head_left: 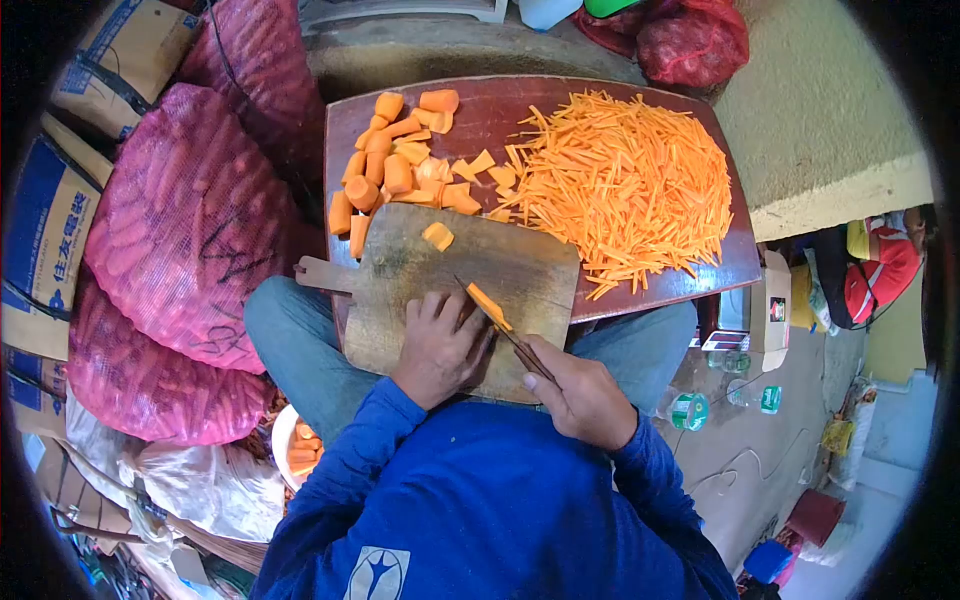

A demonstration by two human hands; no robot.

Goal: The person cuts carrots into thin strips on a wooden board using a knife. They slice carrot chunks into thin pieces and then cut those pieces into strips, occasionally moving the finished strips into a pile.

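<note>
My right hand grips a knife by its handle, with the blade slanting up and left over the wooden chopping board. Orange carrot slices lie along the blade. Left of the knife, my left hand rests on the board with its fingers curled down; whatever is under them is hidden. A single carrot piece lies near the board's far edge. Beyond the board, cut carrot chunks are heaped at the left, and a large pile of carrot strips spreads at the right.
The board overlaps the near edge of a red-brown table, above my legs. Pink mesh sacks of carrots stand at the left, near a white bucket holding carrots. Plastic bottles and an open carton are at the right.
</note>
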